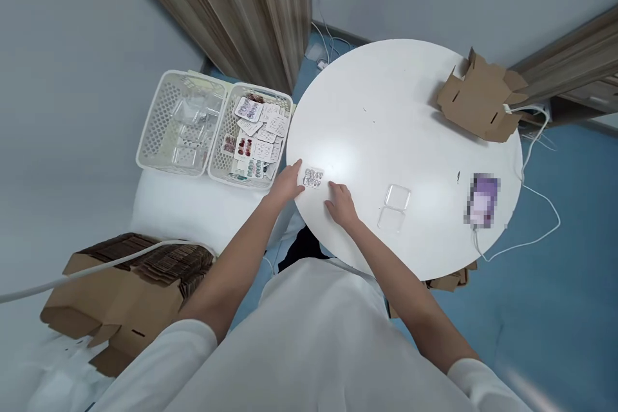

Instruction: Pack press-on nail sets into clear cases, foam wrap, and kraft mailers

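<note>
A small white card of press-on nails [313,177], two rows of glossy greyish-purple pieces, lies flat near the left edge of the round white table. My left hand [288,184] is at the card's left side, thumb and forefinger apart, and appears to touch its edge. To the right of the card, my right hand [342,203] rests on the tabletop with thumb and forefinger apart and nothing in them. Further right lies a clear plastic case [398,196], unfolded into two halves.
White baskets stand left of the table [386,96]: one basket [146,132] with clear cases, another basket [284,103] with many nail cards. An unfolded cardboard box [483,100] and a cabled phone [483,201] are at right. Flattened cartons [140,290] are stacked lower left.
</note>
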A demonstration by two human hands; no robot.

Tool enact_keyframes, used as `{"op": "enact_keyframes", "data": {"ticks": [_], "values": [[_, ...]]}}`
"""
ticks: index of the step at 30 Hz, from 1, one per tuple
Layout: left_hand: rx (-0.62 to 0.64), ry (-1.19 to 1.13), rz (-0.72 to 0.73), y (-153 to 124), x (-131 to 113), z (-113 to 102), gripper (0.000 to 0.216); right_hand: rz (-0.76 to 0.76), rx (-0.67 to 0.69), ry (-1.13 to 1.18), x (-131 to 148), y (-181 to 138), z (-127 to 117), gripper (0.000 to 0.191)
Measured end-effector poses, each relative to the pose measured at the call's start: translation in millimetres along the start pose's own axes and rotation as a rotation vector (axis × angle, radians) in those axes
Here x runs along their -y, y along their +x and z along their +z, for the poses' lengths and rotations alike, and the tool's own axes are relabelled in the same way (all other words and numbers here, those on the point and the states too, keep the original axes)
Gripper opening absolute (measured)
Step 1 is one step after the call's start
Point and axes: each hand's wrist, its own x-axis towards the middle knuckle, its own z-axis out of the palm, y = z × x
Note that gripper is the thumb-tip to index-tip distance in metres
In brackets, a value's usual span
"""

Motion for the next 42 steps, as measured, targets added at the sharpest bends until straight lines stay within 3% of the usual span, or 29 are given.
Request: {"op": "enact_keyframes", "data": {"ticks": [7,17,28,35,42], "values": [[0.048,0.005,0.11,11,6,3,0.066,0.103,-0.03,-0.098,21,45,9,0.067],[0.008,-0.117,0.12,3,7,6,0.059,0.143,-0.113,-0.089,26,42,13,0.059],[-0.072,-0.098,0.123,-1,5,21,0.064,0.148,-0.094,-0.052,23,44,10,0.056],[-0.074,-0.052,0.147,-10,-3,25,0.067,-0.007,-0.081,0.081,4,34,11,0.061],[-0.096,-0.094,0.187,-43,-28,38,0.06,-0.168,0.004,0.175,-13,9,5,0.069]]}}
